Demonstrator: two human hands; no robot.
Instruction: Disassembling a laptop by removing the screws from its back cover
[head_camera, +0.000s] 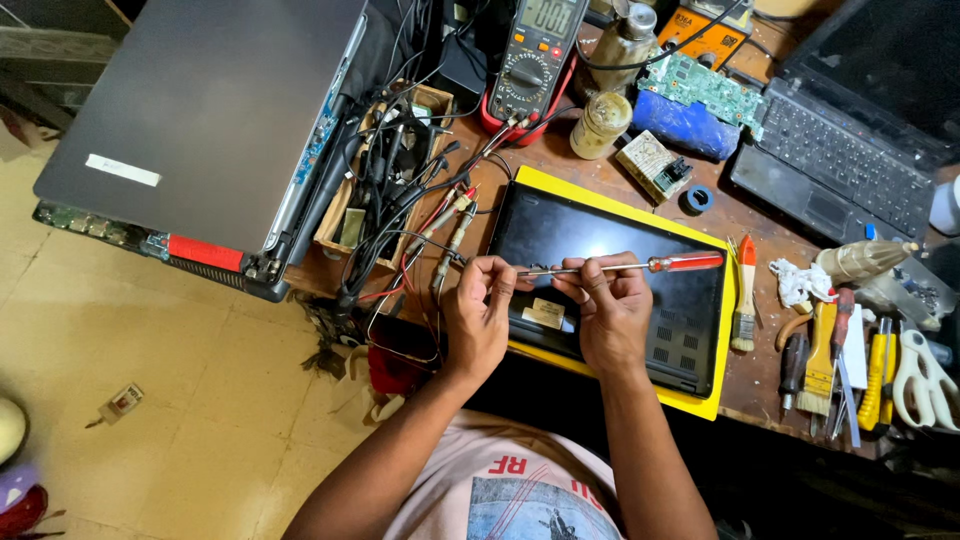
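Hands meet over the black laptop (610, 290), which lies upside down on a yellow mat (700, 405) on the tabletop (770, 385). Your right hand (612, 312) has its fingers closed around the metal rod of the screwdriver (620, 266), whose red handle points away to the right. Your left hand (478, 312) pinches the tip end with bent fingers. The screwdriver lies flat in the air and does not touch the laptop, so I think the work is just beginning. The bottom cover looks closed and whole, shiny and dark, with little air slots and a pale sticker. I cannot see any loose screws. A small brush (744, 295) lies just beside the mat.
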